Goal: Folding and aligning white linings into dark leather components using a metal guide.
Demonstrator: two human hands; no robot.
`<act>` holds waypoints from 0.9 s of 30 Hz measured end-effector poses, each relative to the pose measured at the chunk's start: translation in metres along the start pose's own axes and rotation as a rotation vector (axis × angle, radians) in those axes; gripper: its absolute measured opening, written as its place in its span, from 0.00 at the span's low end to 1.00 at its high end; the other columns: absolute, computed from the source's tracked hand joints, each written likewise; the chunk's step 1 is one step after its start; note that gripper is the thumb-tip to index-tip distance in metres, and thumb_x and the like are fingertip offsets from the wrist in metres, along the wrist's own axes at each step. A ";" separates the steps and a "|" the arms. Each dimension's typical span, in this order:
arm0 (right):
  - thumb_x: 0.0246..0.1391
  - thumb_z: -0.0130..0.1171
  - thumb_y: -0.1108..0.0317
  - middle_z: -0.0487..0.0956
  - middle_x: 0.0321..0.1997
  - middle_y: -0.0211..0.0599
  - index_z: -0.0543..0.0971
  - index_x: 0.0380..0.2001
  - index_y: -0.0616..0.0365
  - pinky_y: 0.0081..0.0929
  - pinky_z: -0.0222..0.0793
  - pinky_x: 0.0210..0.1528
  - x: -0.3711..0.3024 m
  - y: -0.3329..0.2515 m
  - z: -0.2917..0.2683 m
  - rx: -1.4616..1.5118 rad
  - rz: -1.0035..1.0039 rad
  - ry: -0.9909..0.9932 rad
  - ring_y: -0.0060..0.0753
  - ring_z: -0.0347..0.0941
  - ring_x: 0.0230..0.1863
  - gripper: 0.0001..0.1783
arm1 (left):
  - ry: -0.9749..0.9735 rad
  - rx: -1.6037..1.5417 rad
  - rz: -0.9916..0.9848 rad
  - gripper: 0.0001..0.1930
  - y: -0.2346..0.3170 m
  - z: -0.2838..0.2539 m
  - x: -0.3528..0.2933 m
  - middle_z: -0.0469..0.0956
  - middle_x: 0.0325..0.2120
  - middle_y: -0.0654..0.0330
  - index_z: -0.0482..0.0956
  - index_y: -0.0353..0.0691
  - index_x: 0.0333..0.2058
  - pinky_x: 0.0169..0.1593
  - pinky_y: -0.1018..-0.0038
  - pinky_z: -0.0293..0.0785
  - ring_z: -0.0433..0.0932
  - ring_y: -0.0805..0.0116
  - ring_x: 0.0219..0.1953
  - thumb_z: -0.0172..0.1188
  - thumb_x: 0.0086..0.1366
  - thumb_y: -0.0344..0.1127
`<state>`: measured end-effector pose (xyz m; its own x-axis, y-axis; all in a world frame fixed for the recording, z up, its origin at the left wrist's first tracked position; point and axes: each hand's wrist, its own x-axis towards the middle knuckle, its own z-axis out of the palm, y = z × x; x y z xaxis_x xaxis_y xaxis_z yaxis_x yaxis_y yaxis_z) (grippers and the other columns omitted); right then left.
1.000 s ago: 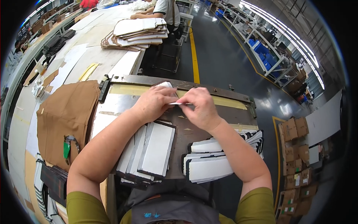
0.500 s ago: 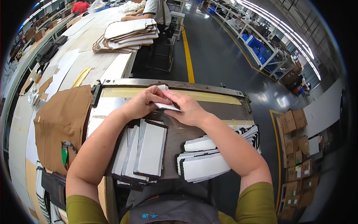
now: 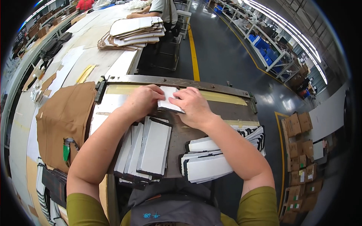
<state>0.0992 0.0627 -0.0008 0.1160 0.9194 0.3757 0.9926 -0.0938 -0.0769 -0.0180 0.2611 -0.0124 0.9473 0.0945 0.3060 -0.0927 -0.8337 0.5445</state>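
Near the far edge of the metal-topped bench, both my hands grip one white panel with a black edge (image 3: 168,98). My left hand (image 3: 145,98) pinches its left side with curled fingers. On the right side, my right hand (image 3: 193,105) has its thumb on the white face and its fingers around the far corner; the fingers' undersides are hidden. A stack of similar long white panels with black edges (image 3: 154,147) lies by my left forearm. Another pile of such panels (image 3: 207,165) is fanned out beneath my right forearm.
Left of the bench lies a brown fabric piece (image 3: 62,120) with a green-handled tool (image 3: 66,150) on it. A metal bar (image 3: 173,81) runs along the bench's far edge. Beyond are a stack of white boards (image 3: 132,32) and a seated person (image 3: 162,11). Cardboard boxes (image 3: 301,165) stand at right.
The panel between my hands was tilted and folded half a second ago; now it lies flatter with its white face up. My right thumb has moved onto that face. The view has shifted slightly.
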 end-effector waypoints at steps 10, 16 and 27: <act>0.45 0.64 0.77 0.73 0.64 0.48 0.77 0.56 0.57 0.42 0.60 0.68 -0.008 0.004 -0.007 0.109 0.121 -0.112 0.49 0.67 0.66 0.30 | -0.005 0.015 0.141 0.17 0.012 0.007 -0.004 0.81 0.46 0.51 0.86 0.39 0.42 0.54 0.67 0.76 0.80 0.53 0.48 0.61 0.54 0.18; 0.43 0.64 0.77 0.73 0.64 0.48 0.77 0.57 0.56 0.42 0.58 0.69 -0.004 0.005 -0.005 0.027 0.070 -0.114 0.48 0.68 0.64 0.32 | 0.061 0.240 0.131 0.18 0.016 0.006 -0.007 0.81 0.48 0.55 0.87 0.46 0.43 0.60 0.63 0.69 0.77 0.57 0.53 0.63 0.54 0.22; 0.37 0.65 0.80 0.76 0.53 0.42 0.80 0.50 0.57 0.42 0.64 0.63 -0.004 0.006 -0.005 0.021 0.042 -0.029 0.45 0.71 0.58 0.30 | 0.039 0.306 0.089 0.18 0.025 0.003 -0.006 0.76 0.39 0.61 0.88 0.54 0.43 0.54 0.66 0.67 0.73 0.59 0.48 0.66 0.55 0.26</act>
<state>0.1052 0.0563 0.0016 0.1564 0.9254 0.3452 0.9859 -0.1250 -0.1117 -0.0253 0.2378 -0.0032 0.9267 0.0292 0.3746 -0.0728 -0.9641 0.2553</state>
